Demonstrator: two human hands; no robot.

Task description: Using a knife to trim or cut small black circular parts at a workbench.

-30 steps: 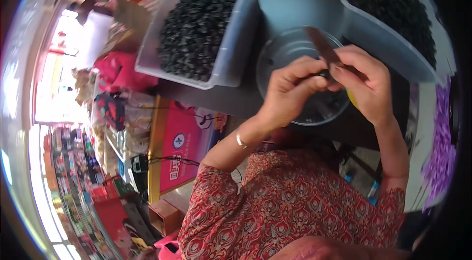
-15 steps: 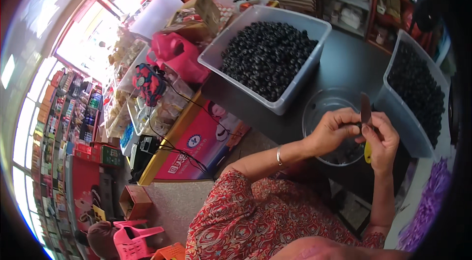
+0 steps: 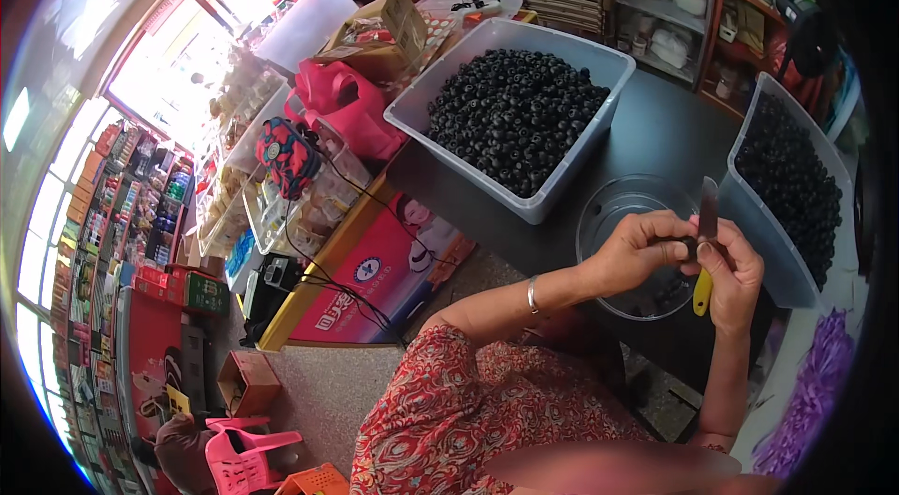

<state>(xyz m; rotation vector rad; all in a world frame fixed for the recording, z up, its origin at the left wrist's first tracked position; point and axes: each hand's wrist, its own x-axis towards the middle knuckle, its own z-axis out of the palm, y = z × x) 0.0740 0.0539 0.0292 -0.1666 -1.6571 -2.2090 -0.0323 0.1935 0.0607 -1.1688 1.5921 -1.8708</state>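
My left hand (image 3: 629,253), with a silver bangle on its wrist, pinches a small dark round piece (image 3: 690,248) between thumb and fingers. My right hand (image 3: 736,281) grips a small knife (image 3: 709,209) with a yellow handle, its blade pointing up beside the piece. Both hands meet over a clear round bowl (image 3: 582,225), which has a few dark bits in its bottom. Beyond them stands a large translucent bin (image 3: 571,188) heaped with black round pieces (image 3: 515,111). To the right, a second translucent bin (image 3: 763,247) holds more of the same.
The bins and bowl share a dark table (image 3: 679,134). Left of it are a pink plastic bag (image 3: 346,111), an open cardboard box (image 3: 375,31) and hanging black cables (image 3: 346,284). Purple strands (image 3: 815,383) lie at the right edge. A pink chair (image 3: 248,458) stands lower left.
The knife blade has turned to show more of its flat side, and its yellow handle shows more. The dark piece is more visible in my left hand. The whole view has shifted slightly.
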